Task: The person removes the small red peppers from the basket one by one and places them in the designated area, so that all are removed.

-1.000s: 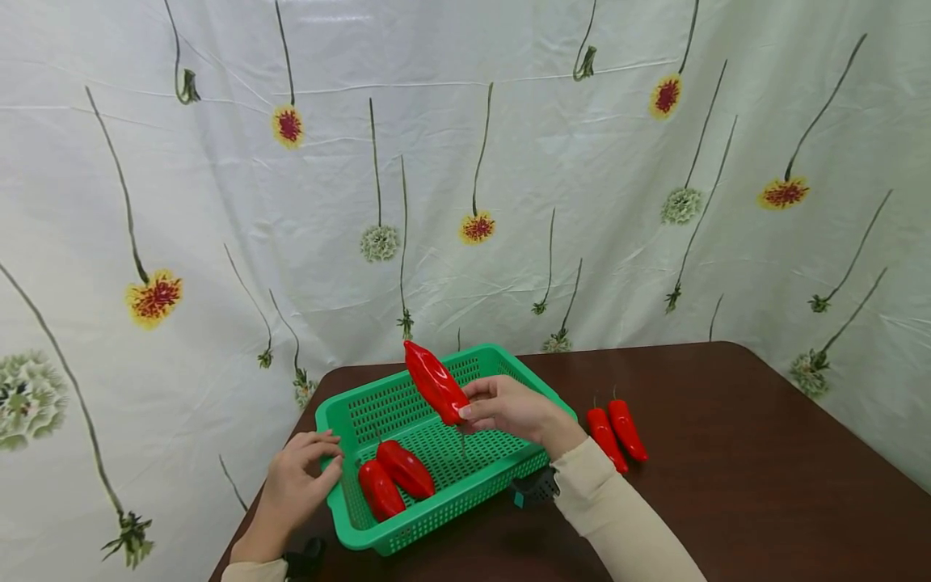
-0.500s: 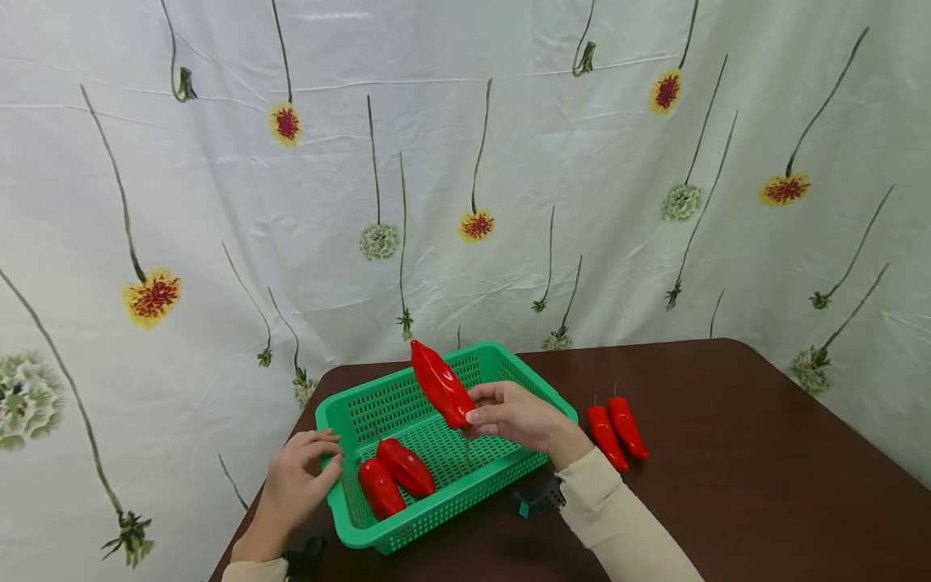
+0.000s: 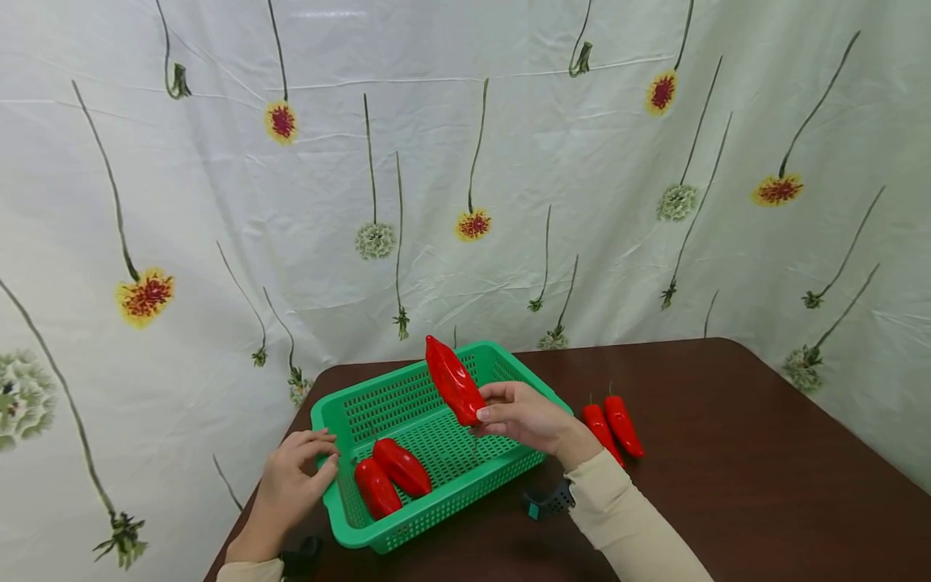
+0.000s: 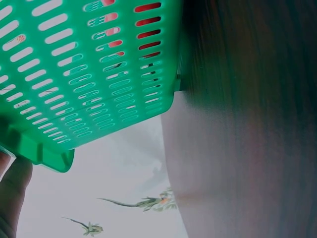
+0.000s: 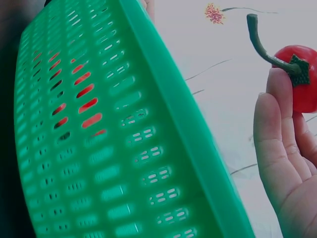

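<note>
My right hand (image 3: 525, 414) pinches a large red pepper (image 3: 452, 381) by its stem end and holds it raised over the green basket (image 3: 465, 495), tip up and leaning left. In the right wrist view the pepper's curved green stem (image 5: 270, 54) pokes out past the fingers. Two more red peppers lie inside the basket at its left end, one pepper (image 3: 378, 490) beside the other pepper (image 3: 403, 467). My left hand (image 3: 294, 482) rests at the basket's left rim with its fingers loosely bent; in the left wrist view a finger (image 4: 16, 186) touches the rim's underside.
Two slimmer red peppers lie side by side on the dark brown table (image 3: 727, 485) right of the basket, the nearer pepper (image 3: 600, 432) partly behind my right wrist and the other pepper (image 3: 623, 427) beyond it. A flower-printed white curtain (image 3: 436, 162) hangs behind the table.
My right hand has shifted slightly right with the pepper, which now stands a little more upright. My left hand stays at the rim, and the peppers in the basket have not moved.
</note>
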The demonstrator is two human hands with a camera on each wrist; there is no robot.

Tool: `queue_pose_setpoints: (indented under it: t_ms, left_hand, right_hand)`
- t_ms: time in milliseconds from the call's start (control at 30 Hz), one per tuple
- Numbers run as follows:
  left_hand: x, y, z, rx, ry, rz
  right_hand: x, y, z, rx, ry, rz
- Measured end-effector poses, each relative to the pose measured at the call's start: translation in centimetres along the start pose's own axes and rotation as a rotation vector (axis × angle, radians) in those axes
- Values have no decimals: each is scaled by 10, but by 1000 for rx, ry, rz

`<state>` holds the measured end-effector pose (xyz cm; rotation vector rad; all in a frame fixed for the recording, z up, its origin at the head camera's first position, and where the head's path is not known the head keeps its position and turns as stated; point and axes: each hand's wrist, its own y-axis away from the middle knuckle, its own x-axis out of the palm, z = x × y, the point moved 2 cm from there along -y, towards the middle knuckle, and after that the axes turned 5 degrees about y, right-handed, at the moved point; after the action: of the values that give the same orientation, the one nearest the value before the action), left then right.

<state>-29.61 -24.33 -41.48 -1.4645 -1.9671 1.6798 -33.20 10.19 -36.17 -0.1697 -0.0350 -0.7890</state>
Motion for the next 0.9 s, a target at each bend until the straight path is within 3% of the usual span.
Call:
queue_pose_setpoints:
  t_ms: [433, 733, 900]
  left_hand:
    - [0, 0, 0, -2, 8, -2]
    - [0, 0, 0, 1, 8, 1]
    - [0, 0, 0, -17, 2, 7]
  right_hand:
    - [-13, 17, 2, -27, -33, -25]
    - [-26, 27, 3, -22, -15, -196]
    - [-36, 32, 3, -45, 7, -235]
